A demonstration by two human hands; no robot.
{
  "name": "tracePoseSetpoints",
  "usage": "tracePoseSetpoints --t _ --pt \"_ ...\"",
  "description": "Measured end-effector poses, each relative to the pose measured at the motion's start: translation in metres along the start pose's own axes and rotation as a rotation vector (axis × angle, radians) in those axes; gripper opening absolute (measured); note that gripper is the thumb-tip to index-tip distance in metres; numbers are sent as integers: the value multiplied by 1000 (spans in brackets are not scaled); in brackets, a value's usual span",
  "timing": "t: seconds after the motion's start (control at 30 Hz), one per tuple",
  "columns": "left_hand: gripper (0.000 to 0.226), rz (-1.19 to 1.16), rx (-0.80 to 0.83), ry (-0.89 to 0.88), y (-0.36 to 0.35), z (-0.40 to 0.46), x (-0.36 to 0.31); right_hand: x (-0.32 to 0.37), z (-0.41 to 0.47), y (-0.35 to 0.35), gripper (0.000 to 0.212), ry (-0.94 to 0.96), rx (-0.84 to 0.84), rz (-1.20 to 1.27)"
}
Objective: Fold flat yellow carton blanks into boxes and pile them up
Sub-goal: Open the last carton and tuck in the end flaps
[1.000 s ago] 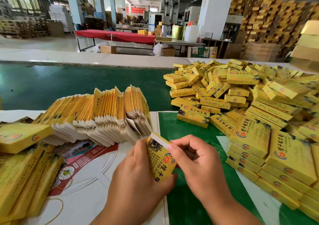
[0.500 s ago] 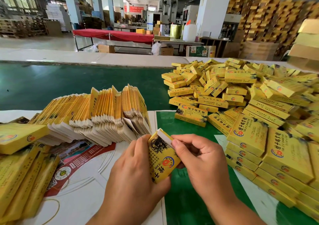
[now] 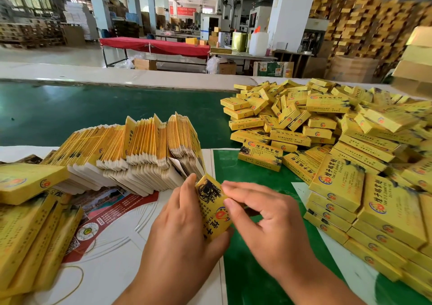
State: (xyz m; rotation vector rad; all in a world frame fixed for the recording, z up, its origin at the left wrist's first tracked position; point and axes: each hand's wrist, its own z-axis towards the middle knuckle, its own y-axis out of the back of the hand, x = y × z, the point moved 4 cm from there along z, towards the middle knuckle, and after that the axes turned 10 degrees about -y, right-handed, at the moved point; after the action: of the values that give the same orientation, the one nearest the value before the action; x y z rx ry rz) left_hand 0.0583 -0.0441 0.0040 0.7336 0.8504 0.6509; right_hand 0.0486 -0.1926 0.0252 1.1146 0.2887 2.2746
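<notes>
Already a big heap of folded yellow cardboard boxes [image 3: 327,126] covers the right of the green counter [image 3: 93,112], while a long fanned row of flat yellow carton blanks [image 3: 131,155] still waits on the left, so plenty looks left to fold. Between them, the small yellow carton [image 3: 214,208] in work stands gripped in the curled left hand [image 3: 184,239]; the right hand [image 3: 264,222] pinches its edge. A second ago its white end flap stood open; now it's tucked shut, the carton nearly ready for the heap
</notes>
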Motion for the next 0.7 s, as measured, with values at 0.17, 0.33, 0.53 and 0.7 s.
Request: tracePoseSetpoints --t 0.17,0.33,0.53,0.7 --pt "103 -266 140 -74 6 4 -1 -30 7 5 16 -398 7 193" --pt "91 -575 260 -278 30 7 -3 -64 13 10 20 -907 48 507" --pt "39 -473 28 -361 41 12 -6 -61 -2 -13 11 -1121 336 638" --pt "32 -592 21 -104 35 14 14 -51 -1 -9 24 -767 370 134"
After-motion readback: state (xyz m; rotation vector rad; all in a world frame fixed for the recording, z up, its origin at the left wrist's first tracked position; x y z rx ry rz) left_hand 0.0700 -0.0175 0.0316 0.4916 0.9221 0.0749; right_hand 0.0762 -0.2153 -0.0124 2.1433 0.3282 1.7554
